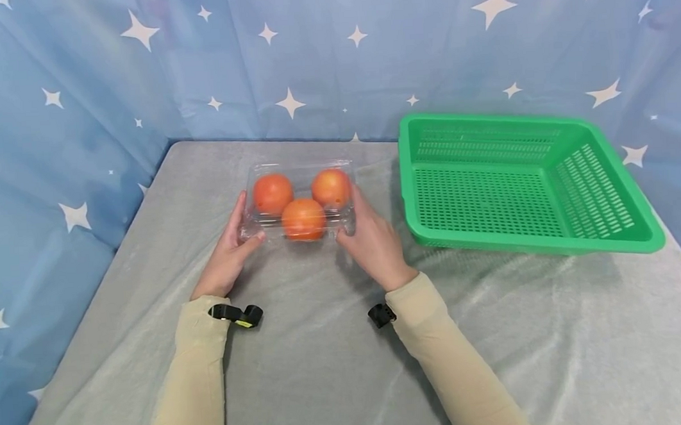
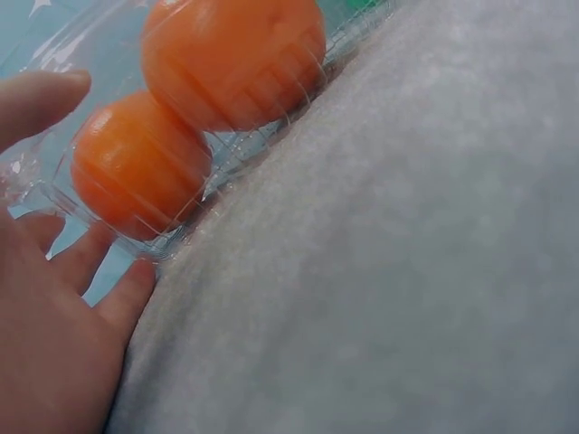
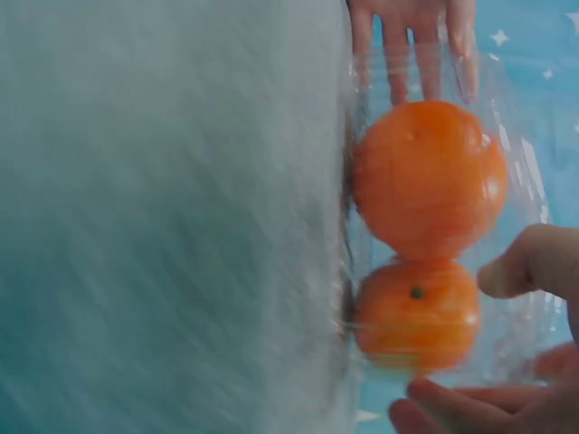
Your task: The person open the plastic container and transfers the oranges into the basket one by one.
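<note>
A clear plastic fruit box [image 1: 300, 184] with three oranges [image 1: 303, 219] inside sits on the cloth, its lid over the fruit. At the box's left end my left hand [image 1: 224, 260] grips it, thumb at the near corner and fingers along the side. My right hand [image 1: 377, 246] holds the right end the same way. Two of the oranges [image 2: 233, 59] show through the ribbed wall in the left wrist view. In the right wrist view, an orange [image 3: 416, 312] with a small green stem mark lies nearest my right thumb. Some fingers are hidden behind the box.
A green perforated basket [image 1: 527, 247] stands on the table to the right of the box, with nothing in it. Grey cloth [image 1: 313, 355] covers the table. A blue curtain [image 1: 321, 59] with white stars hangs behind and to the left.
</note>
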Motion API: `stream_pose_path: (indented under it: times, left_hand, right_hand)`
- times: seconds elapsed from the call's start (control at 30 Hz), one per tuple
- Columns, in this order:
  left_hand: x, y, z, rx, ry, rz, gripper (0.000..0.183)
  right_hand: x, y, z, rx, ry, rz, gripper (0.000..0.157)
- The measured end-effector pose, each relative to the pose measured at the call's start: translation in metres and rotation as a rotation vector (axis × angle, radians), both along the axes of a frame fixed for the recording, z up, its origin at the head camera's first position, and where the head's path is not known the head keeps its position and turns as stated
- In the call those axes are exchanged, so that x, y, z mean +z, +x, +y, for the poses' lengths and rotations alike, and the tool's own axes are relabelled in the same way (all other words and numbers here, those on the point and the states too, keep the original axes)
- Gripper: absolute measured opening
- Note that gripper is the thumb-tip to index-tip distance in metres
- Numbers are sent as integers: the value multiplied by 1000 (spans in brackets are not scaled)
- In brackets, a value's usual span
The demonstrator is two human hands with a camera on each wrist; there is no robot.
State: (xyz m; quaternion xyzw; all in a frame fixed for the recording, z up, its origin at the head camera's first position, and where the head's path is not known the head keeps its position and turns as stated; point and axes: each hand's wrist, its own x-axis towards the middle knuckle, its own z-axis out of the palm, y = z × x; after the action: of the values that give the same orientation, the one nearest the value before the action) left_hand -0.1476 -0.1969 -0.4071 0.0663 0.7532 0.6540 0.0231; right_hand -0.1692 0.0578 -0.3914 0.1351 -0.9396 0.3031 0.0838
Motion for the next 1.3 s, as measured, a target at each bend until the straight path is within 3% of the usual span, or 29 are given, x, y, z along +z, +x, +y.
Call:
stream_pose_path:
  times: [0.23,0.53,1.3]
  left_hand:
    - [3,2,0,21,-20,-24,76]
    - [3,1,3,13,-15,-28,77]
    - [2,1,0,17,7,-34,73]
  right_hand:
    - [10,-2,0,22,120,1,82]
    - [15,2,-2,-4,256,98,72]
    - [10,-1,-2,10,276,281,53]
